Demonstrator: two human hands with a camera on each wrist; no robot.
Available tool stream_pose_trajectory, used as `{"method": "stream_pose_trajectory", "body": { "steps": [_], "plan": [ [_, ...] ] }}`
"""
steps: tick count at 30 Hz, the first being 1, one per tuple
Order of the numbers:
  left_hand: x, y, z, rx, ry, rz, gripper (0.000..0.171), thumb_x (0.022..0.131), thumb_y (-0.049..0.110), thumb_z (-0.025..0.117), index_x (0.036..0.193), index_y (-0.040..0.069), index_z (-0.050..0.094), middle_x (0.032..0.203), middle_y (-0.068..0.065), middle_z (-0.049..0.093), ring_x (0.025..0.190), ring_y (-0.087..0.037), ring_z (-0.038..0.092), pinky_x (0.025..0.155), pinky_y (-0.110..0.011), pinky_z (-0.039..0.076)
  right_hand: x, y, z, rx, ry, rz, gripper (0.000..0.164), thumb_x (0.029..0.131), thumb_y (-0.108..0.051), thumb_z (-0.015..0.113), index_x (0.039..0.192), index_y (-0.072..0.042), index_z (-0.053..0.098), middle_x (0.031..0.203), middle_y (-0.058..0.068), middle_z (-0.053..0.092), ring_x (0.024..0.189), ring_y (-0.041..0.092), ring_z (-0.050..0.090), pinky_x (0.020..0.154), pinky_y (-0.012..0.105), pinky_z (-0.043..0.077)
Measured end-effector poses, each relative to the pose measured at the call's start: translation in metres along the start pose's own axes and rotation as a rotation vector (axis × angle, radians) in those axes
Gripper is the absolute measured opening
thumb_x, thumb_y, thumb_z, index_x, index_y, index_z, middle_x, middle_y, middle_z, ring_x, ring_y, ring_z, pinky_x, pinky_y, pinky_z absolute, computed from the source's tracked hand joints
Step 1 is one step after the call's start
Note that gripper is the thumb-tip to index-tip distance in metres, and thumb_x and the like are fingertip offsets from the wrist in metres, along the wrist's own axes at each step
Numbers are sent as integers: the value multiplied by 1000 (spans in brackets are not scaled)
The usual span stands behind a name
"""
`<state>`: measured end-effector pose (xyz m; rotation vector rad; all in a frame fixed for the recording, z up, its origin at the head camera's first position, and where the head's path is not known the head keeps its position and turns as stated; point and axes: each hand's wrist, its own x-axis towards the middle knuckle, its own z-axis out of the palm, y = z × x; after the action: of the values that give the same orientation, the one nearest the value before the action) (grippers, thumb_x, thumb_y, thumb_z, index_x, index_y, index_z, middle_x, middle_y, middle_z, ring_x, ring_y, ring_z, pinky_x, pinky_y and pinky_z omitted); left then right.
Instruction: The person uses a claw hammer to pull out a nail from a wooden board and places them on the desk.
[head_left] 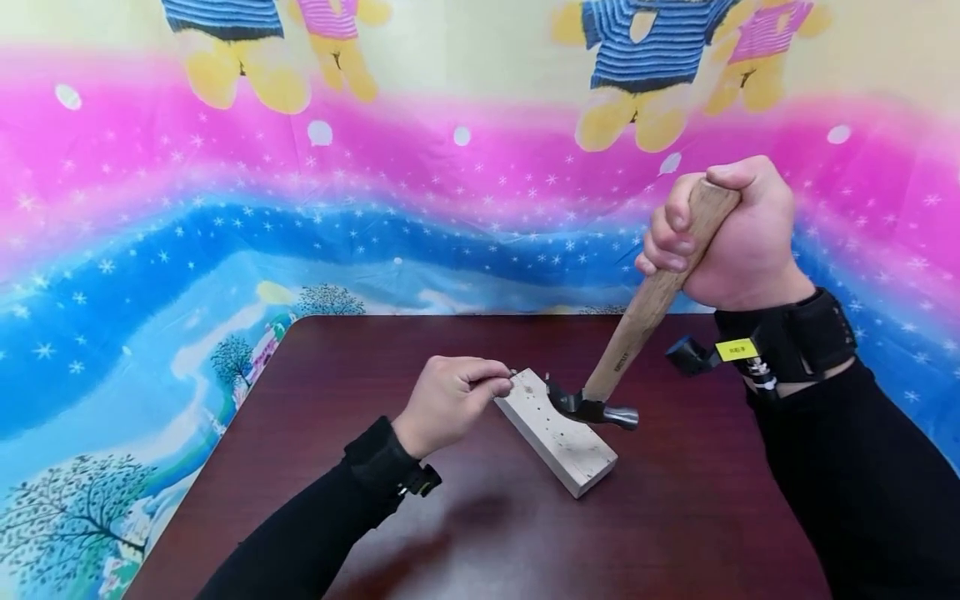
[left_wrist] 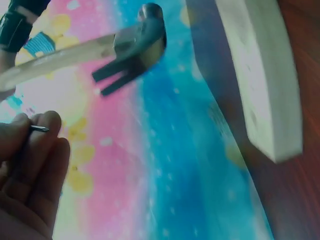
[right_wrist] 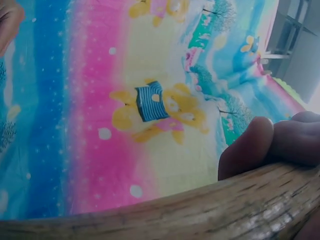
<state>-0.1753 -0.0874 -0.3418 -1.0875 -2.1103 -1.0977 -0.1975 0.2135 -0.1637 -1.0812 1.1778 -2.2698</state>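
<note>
My right hand [head_left: 738,237] grips the wooden handle of a claw hammer [head_left: 633,342] near its end. The hammer's dark metal head hangs low over a pale wooden block [head_left: 558,442], overlapping it in the head view, claw to the left and striking face to the right. Between thumb and forefinger my left hand [head_left: 450,400] pinches a nail [left_wrist: 40,128], whose tip shows in the left wrist view. That hand is at the block's far left end. Several small dark spots mark the block's top. The right wrist view shows the handle [right_wrist: 200,210] close up under curled fingers.
The block lies slantwise on a dark red-brown table [head_left: 675,517]. Behind the table hangs a colourful printed cloth [head_left: 450,208] with bears and snowflakes. Black bands with small cameras [head_left: 693,357] sit on both wrists.
</note>
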Motion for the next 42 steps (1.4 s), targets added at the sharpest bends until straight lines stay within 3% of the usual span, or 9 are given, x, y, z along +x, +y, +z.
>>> {"method": "stream_pose_trajectory", "body": {
  "steps": [5, 12, 20, 27, 33, 36, 42],
  "plan": [
    [-11, -4, -22, 125, -69, -174, 7, 90, 9, 75, 96, 10, 79, 84, 6, 72, 65, 3, 57, 56, -23, 46, -8, -4, -7, -44, 34, -35, 54, 100, -27, 20, 68, 6, 48, 58, 10, 34, 51, 25, 28, 58, 44, 32],
    [-30, -6, -49, 252, -177, -442, 11, 95, 15, 71, 103, 11, 77, 84, 6, 70, 67, -2, 56, 63, -28, 49, -17, -5, -12, 4, 84, -32, 55, 101, -28, 22, 67, 8, 48, 58, 12, 35, 51, 27, 28, 57, 45, 36],
    [-92, -19, -98, 348, -215, -713, 8, 94, 15, 71, 99, 10, 76, 75, 8, 64, 65, -7, 57, 65, -33, 50, -13, -1, -14, 44, 46, -18, 54, 99, -27, 22, 68, 10, 47, 59, 13, 34, 51, 28, 29, 58, 48, 38],
    [-139, -23, -123, 398, -281, -907, 10, 93, 14, 69, 89, 9, 77, 75, 5, 64, 63, -13, 54, 63, -36, 48, -9, 7, -17, 21, 41, 0, 54, 100, -26, 22, 68, 9, 48, 58, 12, 35, 51, 27, 27, 58, 46, 34],
    [-172, -27, -133, 412, -353, -1021, 13, 90, 14, 71, 81, 10, 79, 76, 5, 67, 65, -14, 54, 63, -38, 46, -7, 13, -19, 26, 54, 4, 57, 101, -27, 21, 68, 9, 50, 59, 12, 36, 52, 28, 28, 59, 47, 37],
    [-183, -29, -132, 417, -396, -1064, 19, 90, 14, 71, 71, 13, 74, 67, 4, 62, 61, -15, 52, 61, -36, 44, -11, 12, -21, 9, 59, 1, 58, 102, -27, 19, 68, 9, 51, 59, 12, 36, 52, 28, 29, 60, 48, 37],
    [-196, -32, -129, 443, -461, -1091, 32, 88, 16, 72, 58, 14, 63, 52, 1, 52, 53, -17, 49, 59, -35, 42, -15, 10, -25, -38, 86, -1, 58, 103, -27, 19, 68, 7, 51, 58, 12, 36, 52, 29, 28, 60, 47, 38]
  ]
}}
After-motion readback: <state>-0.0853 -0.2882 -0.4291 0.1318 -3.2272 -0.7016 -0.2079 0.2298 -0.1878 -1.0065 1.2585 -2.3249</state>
